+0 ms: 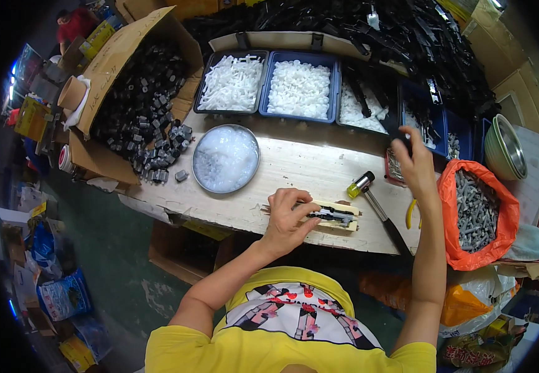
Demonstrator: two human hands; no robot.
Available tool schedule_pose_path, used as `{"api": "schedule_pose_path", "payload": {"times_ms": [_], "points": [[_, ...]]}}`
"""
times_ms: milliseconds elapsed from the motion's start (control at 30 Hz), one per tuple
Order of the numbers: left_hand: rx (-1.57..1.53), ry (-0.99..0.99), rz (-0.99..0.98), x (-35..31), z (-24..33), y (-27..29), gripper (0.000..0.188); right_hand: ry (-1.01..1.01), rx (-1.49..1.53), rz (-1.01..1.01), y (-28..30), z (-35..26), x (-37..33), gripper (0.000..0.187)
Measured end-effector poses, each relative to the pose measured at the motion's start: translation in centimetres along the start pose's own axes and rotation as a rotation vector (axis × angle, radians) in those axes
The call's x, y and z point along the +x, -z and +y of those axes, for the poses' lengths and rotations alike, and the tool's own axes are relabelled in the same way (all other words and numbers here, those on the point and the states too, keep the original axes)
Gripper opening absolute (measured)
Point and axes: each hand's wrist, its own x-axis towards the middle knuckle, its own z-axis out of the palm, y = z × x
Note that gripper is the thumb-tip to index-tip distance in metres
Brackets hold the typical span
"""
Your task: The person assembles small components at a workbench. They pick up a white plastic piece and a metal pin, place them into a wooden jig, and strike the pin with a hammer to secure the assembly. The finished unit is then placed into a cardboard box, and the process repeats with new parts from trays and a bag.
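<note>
My left hand [289,219] rests on a cream-coloured block-like fixture [351,226] near the table's front edge. Its thumb and fingers are closed on a slim black part [328,214] lying in that fixture; grey and white pieces show along the part. My right hand [417,166] is raised at the right, over a small red tray [395,169] and in front of the blue bins. Its thumb and forefinger are apart, with a dark patch between them that I cannot make out. A hammer [378,208] with a yellow-and-black head lies between the hands.
White plastic parts fill two bins [262,81] at the back. A round dish [195,156] holds translucent pieces. Dark metal-like parts spill from a cardboard box [105,165] at left. An orange bag [448,205] of grey parts stands at right, beside yellow-handled pliers [411,213]. Black parts are heaped behind.
</note>
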Motion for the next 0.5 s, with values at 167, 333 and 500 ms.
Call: {"api": "schedule_pose_path", "payload": {"times_ms": [167,333,500], "points": [[-0.017,0.113,0.023,-1.0,0.0,2.0,0.034,0.349,0.019,-0.082,-3.3,-0.3,-6.8,0.029],[0.003,0.166,0.044,-1.6,-0.7,2.9,0.035,0.511,-0.166,-0.173,-6.2,-2.0,-9.3,0.032],[0.011,0.174,0.071,-2.0,-1.2,2.9,0.036,0.566,-0.180,-0.185,-8.3,-2.6,-9.7,0.028]]}}
